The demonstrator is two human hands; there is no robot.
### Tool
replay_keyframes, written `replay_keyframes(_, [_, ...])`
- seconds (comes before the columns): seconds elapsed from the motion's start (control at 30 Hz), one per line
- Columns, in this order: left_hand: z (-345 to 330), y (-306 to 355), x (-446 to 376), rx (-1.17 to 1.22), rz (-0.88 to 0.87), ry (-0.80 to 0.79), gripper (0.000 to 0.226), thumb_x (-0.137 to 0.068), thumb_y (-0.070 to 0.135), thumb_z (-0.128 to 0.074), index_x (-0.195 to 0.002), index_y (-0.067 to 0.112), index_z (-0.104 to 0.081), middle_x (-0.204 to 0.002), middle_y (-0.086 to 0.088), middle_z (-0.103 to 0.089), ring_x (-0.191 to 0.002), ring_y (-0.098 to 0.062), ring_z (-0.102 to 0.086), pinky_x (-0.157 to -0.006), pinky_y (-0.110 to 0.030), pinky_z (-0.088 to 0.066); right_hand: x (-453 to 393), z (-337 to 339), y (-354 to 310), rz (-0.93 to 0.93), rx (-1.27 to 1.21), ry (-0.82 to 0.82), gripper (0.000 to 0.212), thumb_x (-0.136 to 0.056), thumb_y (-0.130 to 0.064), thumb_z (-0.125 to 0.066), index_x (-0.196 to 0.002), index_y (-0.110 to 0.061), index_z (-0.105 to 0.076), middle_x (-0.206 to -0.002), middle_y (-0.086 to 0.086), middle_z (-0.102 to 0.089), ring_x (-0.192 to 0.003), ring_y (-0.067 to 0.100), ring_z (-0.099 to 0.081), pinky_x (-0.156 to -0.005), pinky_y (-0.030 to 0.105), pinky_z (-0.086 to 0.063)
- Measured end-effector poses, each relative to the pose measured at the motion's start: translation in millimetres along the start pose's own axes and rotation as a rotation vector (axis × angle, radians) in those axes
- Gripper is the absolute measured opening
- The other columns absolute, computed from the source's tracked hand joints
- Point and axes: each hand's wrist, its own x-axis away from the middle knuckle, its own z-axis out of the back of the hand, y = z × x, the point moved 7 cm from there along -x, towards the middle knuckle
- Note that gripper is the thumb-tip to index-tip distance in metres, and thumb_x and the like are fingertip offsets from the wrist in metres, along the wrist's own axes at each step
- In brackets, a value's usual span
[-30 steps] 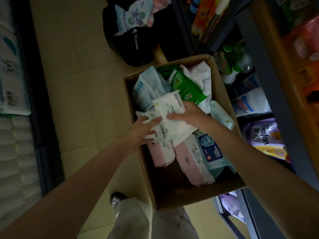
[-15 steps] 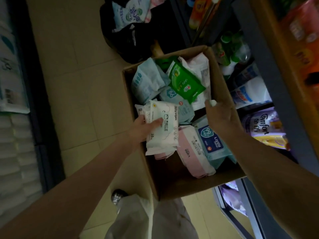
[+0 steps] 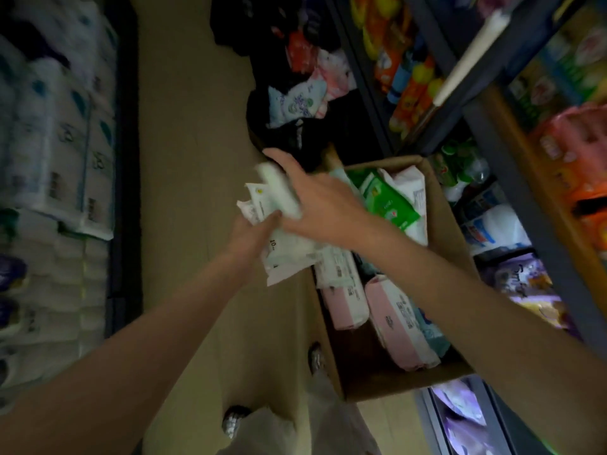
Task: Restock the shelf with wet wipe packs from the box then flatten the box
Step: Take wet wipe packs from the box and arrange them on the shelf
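An open cardboard box (image 3: 450, 224) stands on the floor by the right-hand shelf, holding pink packs (image 3: 399, 320), a green pack (image 3: 387, 200) and white ones. My left hand (image 3: 249, 234) grips a bunch of white wet wipe packs (image 3: 289, 254) raised above the box's left edge. My right hand (image 3: 315, 198) lies over the top of that bunch, fingers curled round a pale green-white pack (image 3: 279, 192). Motion blur hides the finer finger positions.
A dark shelf unit (image 3: 512, 178) on the right carries bottles, refill pouches and orange packs. A black bag (image 3: 289, 126) with more packs sits behind the box. Tissue roll packs (image 3: 56, 152) line the left side. Tiled floor (image 3: 190, 159) runs between.
My left hand has lifted the white packs up and left, out of the box. My right hand left the box's right side and crossed over onto the bunch. The camera tilted up.
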Motion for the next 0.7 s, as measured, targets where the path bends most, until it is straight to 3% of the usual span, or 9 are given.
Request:
replay_keyframes(0.1, [57.7,31.7,26.4,0.034,-0.087,-0.054,0.017,-0.093,0.009,-0.046,-0.102,0.012,-0.060,-0.078,0.004,-0.068,-0.073,-0.013,-0.062,-0.049,-0.018,-0.052,-8.3,-9.0,-69.2,0.069,-0.244,-0.111,0.087,-0.078,-0.034,-0.070,-0.146,-0.021,-0.018,-0.095,-0.003,-0.060,-0.092,0.010,-0.054,-0.081,0.022,-0.043])
replay_keyframes(0.17, [106.0,59.0,51.3,0.032,-0.175,-0.040,0.018,-0.093,0.008,-0.047,-0.100,0.013,-0.063,-0.078,0.005,-0.072,-0.075,-0.013,-0.065,-0.053,-0.020,-0.054,-13.6,-1.6,-109.5,0.080,-0.235,-0.094,0.079,-0.077,-0.033,-0.071,-0.142,-0.022,-0.028,-0.115,-0.002,-0.048,-0.112,0.012,-0.042,-0.093,0.020,-0.035])
replay_keyframes(0.23, [154.7,89.8,84.4,0.015,-0.258,-0.001,0.021,-0.092,0.009,-0.049,-0.108,0.010,-0.062,-0.090,-0.002,-0.072,-0.079,-0.015,-0.068,-0.060,-0.024,-0.057,-15.8,3.1,-157.5,0.057,-0.319,-0.102,0.085,-0.072,-0.035,-0.076,-0.141,-0.028,-0.027,-0.131,-0.003,-0.038,-0.120,0.011,-0.036,-0.101,0.026,-0.033])
replay_keyframes(0.3, [204.5,128.1,127.5,-0.017,-0.353,0.068,0.017,-0.091,0.007,-0.051,-0.099,0.014,-0.064,-0.092,-0.004,-0.071,-0.081,-0.016,-0.068,-0.066,-0.028,-0.057,-17.4,8.5,-218.1,0.083,-0.510,-0.126,0.090,-0.067,-0.029,-0.081,-0.139,-0.030,-0.027,-0.128,-0.011,-0.044,-0.113,0.002,-0.045,-0.094,0.025,-0.045])
replay_keyframes(0.37, [257.7,168.2,174.3,-0.048,-0.462,0.161,0.018,-0.088,0.002,-0.052,-0.084,0.015,-0.064,-0.082,0.000,-0.072,-0.072,-0.013,-0.068,-0.057,-0.023,-0.056,-20.7,15.3,-283.3,0.146,-0.599,-0.121,0.083,-0.066,-0.024,-0.082,-0.133,-0.028,-0.032,-0.116,-0.015,-0.050,-0.104,-0.003,-0.050,-0.081,0.019,-0.050])
replay_keyframes(0.47, [348.1,215.6,245.2,-0.010,-0.577,0.429,0.006,-0.084,0.005,-0.061,-0.090,0.006,-0.059,-0.080,-0.003,-0.067,-0.067,-0.015,-0.063,-0.042,-0.014,-0.049,-28.0,24.8,-389.9,0.252,-0.573,-0.014,0.069,-0.065,-0.024,-0.082,-0.122,-0.020,-0.043,-0.123,-0.002,-0.049,-0.109,0.013,-0.053,-0.090,0.034,-0.052])
replay_keyframes(0.57, [436.2,239.4,314.4,0.053,-0.639,0.721,0.026,-0.081,0.024,-0.068,-0.095,0.012,-0.048,-0.087,0.000,-0.058,-0.080,-0.017,-0.059,-0.065,-0.025,-0.055,-24.0,23.1,-506.8,0.419,-0.624,-0.030,0.052,-0.076,-0.014,-0.072,-0.119,-0.019,-0.044,-0.120,0.001,-0.056,-0.103,0.016,-0.059,-0.082,0.038,-0.057])
replay_keyframes(0.63, [484.2,251.5,363.5,0.000,-0.656,0.866,0.041,-0.076,0.037,-0.069,-0.098,0.012,-0.046,-0.089,0.001,-0.056,-0.091,-0.024,-0.057,-0.084,-0.039,-0.052,-9.2,16.5,-582.0,0.551,-0.643,-0.167,0.059,-0.080,-0.020,-0.068,-0.130,-0.023,-0.037,-0.120,-0.005,-0.056,-0.107,0.012,-0.057,-0.082,0.031,-0.055])
replay_keyframes(0.7, [523.2,266.2,407.1,-0.084,-0.731,0.941,0.060,-0.062,0.050,-0.071,-0.103,0.010,-0.052,-0.094,-0.006,-0.064,-0.094,-0.029,-0.062,-0.085,-0.047,-0.052,10.0,14.2,-644.4,0.690,-0.659,-0.289,0.075,-0.078,-0.034,-0.070,-0.138,-0.031,-0.025,-0.128,-0.011,-0.050,-0.116,0.009,-0.051,-0.089,0.026,-0.049])
